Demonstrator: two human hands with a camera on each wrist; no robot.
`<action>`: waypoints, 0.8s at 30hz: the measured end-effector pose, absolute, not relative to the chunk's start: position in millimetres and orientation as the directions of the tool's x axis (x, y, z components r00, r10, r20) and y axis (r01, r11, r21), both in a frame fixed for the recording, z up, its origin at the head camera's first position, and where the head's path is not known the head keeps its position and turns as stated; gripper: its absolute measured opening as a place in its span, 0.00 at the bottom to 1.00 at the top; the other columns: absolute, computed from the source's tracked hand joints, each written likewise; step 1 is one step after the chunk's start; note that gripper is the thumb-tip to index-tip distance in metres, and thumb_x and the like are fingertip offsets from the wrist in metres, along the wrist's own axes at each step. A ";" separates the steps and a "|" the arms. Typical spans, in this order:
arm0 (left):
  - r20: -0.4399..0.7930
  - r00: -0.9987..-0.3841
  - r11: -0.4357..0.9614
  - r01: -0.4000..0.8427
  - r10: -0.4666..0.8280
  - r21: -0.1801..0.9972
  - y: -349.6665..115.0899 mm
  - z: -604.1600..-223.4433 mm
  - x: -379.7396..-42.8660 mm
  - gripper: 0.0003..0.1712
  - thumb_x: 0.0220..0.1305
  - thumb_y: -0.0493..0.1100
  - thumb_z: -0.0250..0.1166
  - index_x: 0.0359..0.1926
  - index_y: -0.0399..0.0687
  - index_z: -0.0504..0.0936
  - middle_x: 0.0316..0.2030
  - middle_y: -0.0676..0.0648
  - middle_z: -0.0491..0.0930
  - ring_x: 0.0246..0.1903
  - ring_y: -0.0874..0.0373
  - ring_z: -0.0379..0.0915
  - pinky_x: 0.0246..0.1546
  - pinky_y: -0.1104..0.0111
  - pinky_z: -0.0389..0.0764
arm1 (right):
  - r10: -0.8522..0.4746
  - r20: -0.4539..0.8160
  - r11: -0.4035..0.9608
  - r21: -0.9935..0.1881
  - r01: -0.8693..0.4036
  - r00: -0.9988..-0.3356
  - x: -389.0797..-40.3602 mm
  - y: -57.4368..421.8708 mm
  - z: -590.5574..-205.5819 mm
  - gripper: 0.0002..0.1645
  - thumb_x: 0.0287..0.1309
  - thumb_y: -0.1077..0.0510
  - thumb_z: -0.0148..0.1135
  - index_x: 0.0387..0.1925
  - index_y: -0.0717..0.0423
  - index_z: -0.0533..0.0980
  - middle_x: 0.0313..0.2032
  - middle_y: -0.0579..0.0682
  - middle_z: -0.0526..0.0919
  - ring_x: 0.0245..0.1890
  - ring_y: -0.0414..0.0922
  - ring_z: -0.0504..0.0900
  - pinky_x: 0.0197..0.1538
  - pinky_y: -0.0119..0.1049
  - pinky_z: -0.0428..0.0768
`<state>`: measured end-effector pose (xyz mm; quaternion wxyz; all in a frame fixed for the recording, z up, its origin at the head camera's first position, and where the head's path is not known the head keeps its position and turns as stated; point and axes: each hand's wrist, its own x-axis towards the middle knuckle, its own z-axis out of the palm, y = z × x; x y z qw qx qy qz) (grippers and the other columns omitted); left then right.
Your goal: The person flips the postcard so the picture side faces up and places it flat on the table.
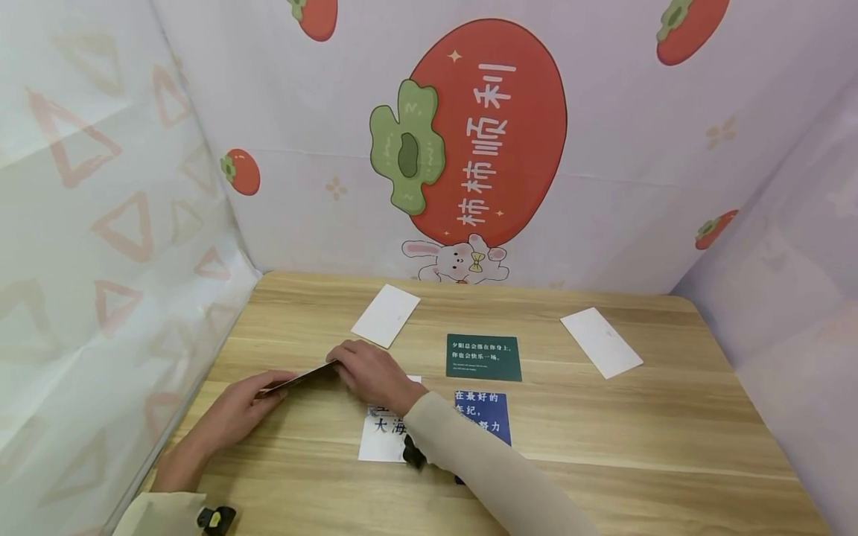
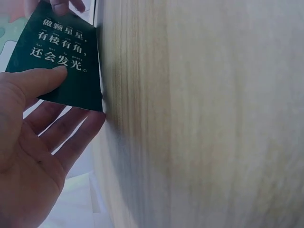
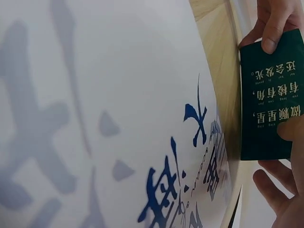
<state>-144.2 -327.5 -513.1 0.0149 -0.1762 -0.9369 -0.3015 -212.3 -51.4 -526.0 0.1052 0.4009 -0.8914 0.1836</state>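
nearest, at the bottom of the frame, a left sleeve point(image 1: 157, 515) and a right sleeve point(image 1: 496, 461) reach over the table point(image 1: 637, 461). partly under the right one, a lettered white card point(image 1: 378, 445) and a blue card point(image 1: 492, 409) lie side by side.

a little farther up, left of centre, the held card point(image 1: 307, 375) tilts between the hands, almost edge-on to the head view; the wrist views show its dark green face with pale writing. whether its lower edge meets the wood, i cannot tell. the left hand point(image 1: 231, 412) pinches one end, thumb on the written face, fingers behind; the right hand point(image 1: 375, 376) pinches the opposite end likewise.

it looks like thin, light, fairly stiff card, probably smooth and a bit slippery, so a gentle pinch should do; squeezing the ends together could bow or crease it. the ends and corners seem the best hold, leaving the writing uncovered.

beyond, right of centre, a green card point(image 1: 484, 361) lies flat, writing up. a plain card point(image 1: 386, 316) sits askew to its upper left, a second plain card point(image 1: 601, 342) to its right. farthest, a cloth point(image 1: 617, 134) with a big persimmon point(image 1: 526, 134) fills the upper frame.
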 end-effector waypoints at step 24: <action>-0.055 -0.976 0.708 0.114 0.211 0.697 -319.4 -506.3 -142.0 0.25 0.79 0.44 0.67 0.68 0.34 0.80 0.50 0.39 0.90 0.37 0.63 0.84 0.36 0.70 0.83 | -0.566 0.281 0.556 -0.563 -0.611 -0.775 -213.7 -46.3 -524.5 0.19 0.83 0.55 0.57 0.69 0.44 0.74 0.64 0.44 0.86 0.59 0.37 0.85 0.64 0.36 0.84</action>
